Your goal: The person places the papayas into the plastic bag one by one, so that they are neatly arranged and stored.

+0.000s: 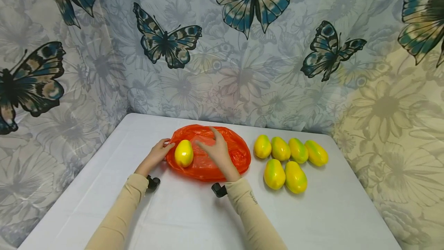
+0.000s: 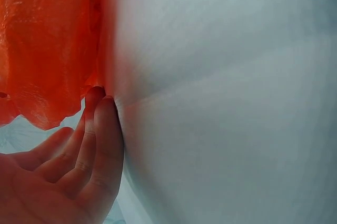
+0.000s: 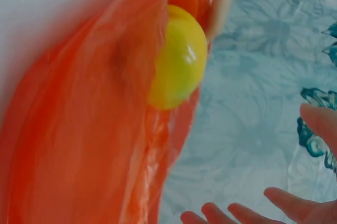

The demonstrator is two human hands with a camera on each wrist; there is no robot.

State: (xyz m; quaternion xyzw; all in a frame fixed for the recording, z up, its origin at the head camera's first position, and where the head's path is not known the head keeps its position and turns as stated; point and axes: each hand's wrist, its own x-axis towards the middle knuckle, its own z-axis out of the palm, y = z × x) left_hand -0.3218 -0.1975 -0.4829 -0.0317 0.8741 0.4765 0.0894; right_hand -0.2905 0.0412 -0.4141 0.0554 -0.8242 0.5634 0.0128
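A red plastic bag (image 1: 238, 146) lies spread with its mouth open on the white table. One glossy yellow mango-like fruit (image 1: 184, 153) sits at its left end, partly behind the bag's wall in the right wrist view. My left hand (image 1: 157, 156) is at the bag's left edge, its extended fingers touching the red plastic in the left wrist view (image 2: 79, 166). Above the bag's middle hovers my right hand (image 1: 220, 155), thumb and fingers spread, holding nothing and apart from the fruit.
To the bag's right, several yellow-green fruits stand in two rows, four-wide at the back (image 1: 289, 149) and two in front (image 1: 285, 176). Behind the white table (image 1: 187, 219) hangs a butterfly-patterned cloth (image 1: 229, 76).
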